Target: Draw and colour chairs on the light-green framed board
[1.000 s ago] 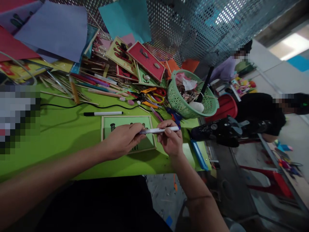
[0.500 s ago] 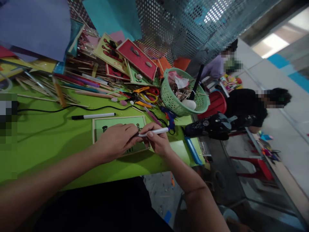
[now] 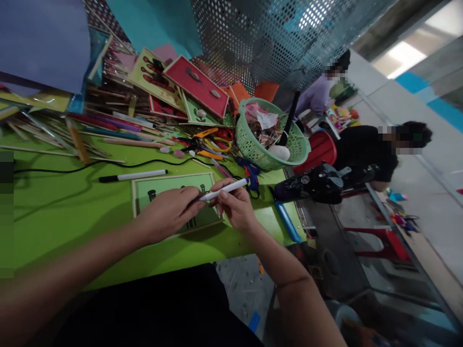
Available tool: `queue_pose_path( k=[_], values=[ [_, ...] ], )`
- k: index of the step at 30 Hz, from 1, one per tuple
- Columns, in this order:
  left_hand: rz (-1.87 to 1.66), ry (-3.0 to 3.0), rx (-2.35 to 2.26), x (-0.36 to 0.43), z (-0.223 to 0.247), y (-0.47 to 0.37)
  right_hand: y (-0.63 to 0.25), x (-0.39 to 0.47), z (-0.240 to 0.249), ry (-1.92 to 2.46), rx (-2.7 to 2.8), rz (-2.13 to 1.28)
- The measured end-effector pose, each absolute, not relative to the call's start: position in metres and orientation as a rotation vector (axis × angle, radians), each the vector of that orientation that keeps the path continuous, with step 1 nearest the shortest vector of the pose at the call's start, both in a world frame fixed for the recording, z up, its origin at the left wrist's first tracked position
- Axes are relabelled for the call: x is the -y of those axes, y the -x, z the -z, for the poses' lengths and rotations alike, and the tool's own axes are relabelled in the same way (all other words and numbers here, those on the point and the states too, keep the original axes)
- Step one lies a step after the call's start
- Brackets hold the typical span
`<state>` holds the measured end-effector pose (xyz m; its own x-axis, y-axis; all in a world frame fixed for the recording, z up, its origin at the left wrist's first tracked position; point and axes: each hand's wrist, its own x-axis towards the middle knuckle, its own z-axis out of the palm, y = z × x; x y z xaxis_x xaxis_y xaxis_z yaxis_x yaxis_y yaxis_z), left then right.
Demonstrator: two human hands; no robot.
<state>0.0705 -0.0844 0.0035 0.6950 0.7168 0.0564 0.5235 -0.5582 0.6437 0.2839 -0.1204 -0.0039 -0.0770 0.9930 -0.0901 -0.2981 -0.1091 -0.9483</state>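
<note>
My right hand [image 3: 234, 203] is closed around a white marker pen [image 3: 231, 187] with a purple end, held at a slant above a green framed card [image 3: 139, 193]. At the pen's other end, the fingertips of my left hand [image 3: 177, 207] are pinched together; whether they grip the pen's tip or some small thing is hidden. Dark drawn shapes show on the card, partly covered by both hands. Just beyond the card lies a second white marker [image 3: 141, 175] with a black cap.
A green basket [image 3: 249, 137] of scraps stands beyond my right hand, near a blue glue gun [image 3: 253, 176]. Scissors [image 3: 217, 144], sticks and framed cards [image 3: 202, 86] crowd the back. A dark bottle [image 3: 296, 185] is at right. Two people sit farther off.
The view has shifted slightly, so the table things sit a little further left. The marker's purple end has tilted up, and the right-hand fingers have shifted on it.
</note>
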Motion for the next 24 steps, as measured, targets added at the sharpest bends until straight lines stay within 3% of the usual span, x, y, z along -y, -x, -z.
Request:
queue_pose_path(
  k=[12, 19, 24],
  values=[
    [-0.339, -2.529, -0.817, 0.087, -0.004, -0.081, -0.280, 0.132, 0.004, 1.154, 1.070, -1.454],
    [-0.643, -2.206, -1.074, 0.079, 0.001, -0.051, -0.319, 0.112, -0.023, 1.033, 0.861, -0.911],
    [-0.419, -2.285, -1.075, 0.060, 0.002, -0.042, -0.330, 0.102, -0.019, 1.045, 0.798, -1.054]
  ],
)
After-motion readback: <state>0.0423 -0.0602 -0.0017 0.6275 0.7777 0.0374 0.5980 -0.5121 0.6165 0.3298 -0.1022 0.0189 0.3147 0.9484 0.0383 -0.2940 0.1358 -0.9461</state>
